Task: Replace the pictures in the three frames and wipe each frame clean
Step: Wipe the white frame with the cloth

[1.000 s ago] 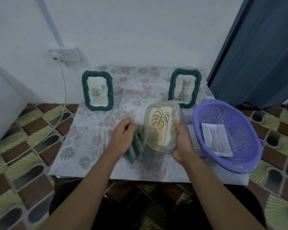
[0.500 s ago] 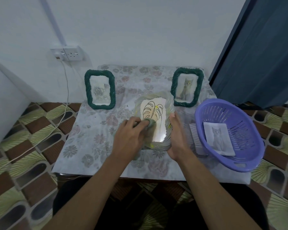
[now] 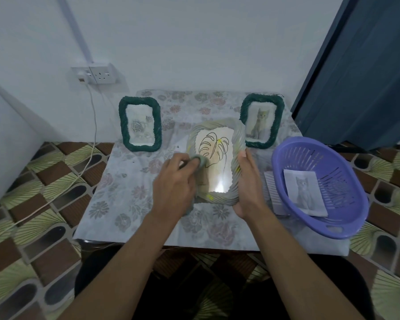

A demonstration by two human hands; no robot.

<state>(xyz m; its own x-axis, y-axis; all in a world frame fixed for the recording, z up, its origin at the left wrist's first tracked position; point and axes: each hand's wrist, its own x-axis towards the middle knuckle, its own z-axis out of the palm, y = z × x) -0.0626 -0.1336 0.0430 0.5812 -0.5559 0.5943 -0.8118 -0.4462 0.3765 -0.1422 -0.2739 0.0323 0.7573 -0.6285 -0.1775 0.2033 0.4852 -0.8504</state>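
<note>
A pale rope-edged frame (image 3: 237,158) with a leaf drawing is tilted up over the middle of the table. My right hand (image 3: 248,183) grips its right edge. My left hand (image 3: 174,181) holds a grey-green cloth (image 3: 200,160) and presses it on the glass at the frame's left side. Two dark green frames stand at the back: one with a rose picture (image 3: 139,126) on the left, one with a cat picture (image 3: 261,120) on the right.
A purple basket (image 3: 333,227) at the table's right holds a loose cat picture (image 3: 304,191). A pale ridged flat object (image 3: 273,188) lies beside the basket. The table (image 3: 116,199) has a floral cloth. A wall socket (image 3: 97,73) with a hanging cable is at the left.
The pale frame has been turned to face me and lifted further back. My left hand has brought the cloth from the frame's left side onto its glass.
</note>
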